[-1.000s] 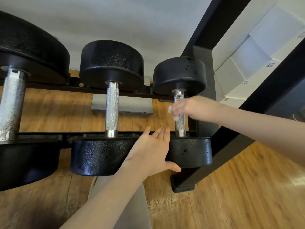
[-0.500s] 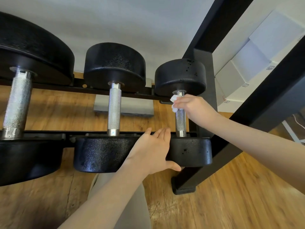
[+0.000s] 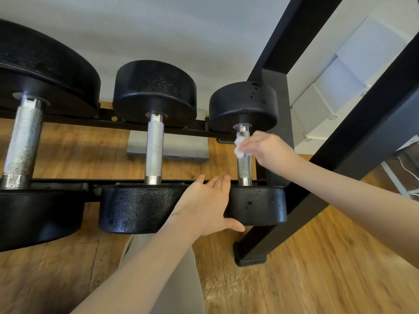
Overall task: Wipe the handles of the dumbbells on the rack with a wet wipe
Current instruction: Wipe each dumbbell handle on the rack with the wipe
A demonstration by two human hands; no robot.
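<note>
We work the wet wipe (image 3: 239, 148) along the handle (image 3: 244, 165) of the smallest dumbbell (image 3: 249, 155), which lies at the right end of the black rack (image 3: 283, 123), just beside the rack's upright post. Our right hand (image 3: 267, 150) has its fingers curled around the bunched white wipe, pressing it to the upper part of the knurled steel bar near the far head. Our left hand (image 3: 207, 207) lies with fingers straight against the near head (image 3: 257, 205) of the same dumbbell, thumb hooked beneath it, steadying rather than gripping. We judge the wipe soft, light and limp, best kept wadded between fingertips and wrapped round the bar; the dumbbell looks heavy and rigid, unlikely to roll under such light pressure, and its knurling may snag or shred damp tissue. Left of this dumbbell on the rack rest a middle dumbbell (image 3: 154, 150) and a larger one (image 3: 25, 141), their handles bare and within reach. The rack's post stands close against our right wrist and crowds the far side of the bar; a slanted brace (image 3: 353, 123) crosses to the right of it. Beneath the rack lie wooden floor (image 3: 317, 268) and a flat grey box (image 3: 188, 148).
</note>
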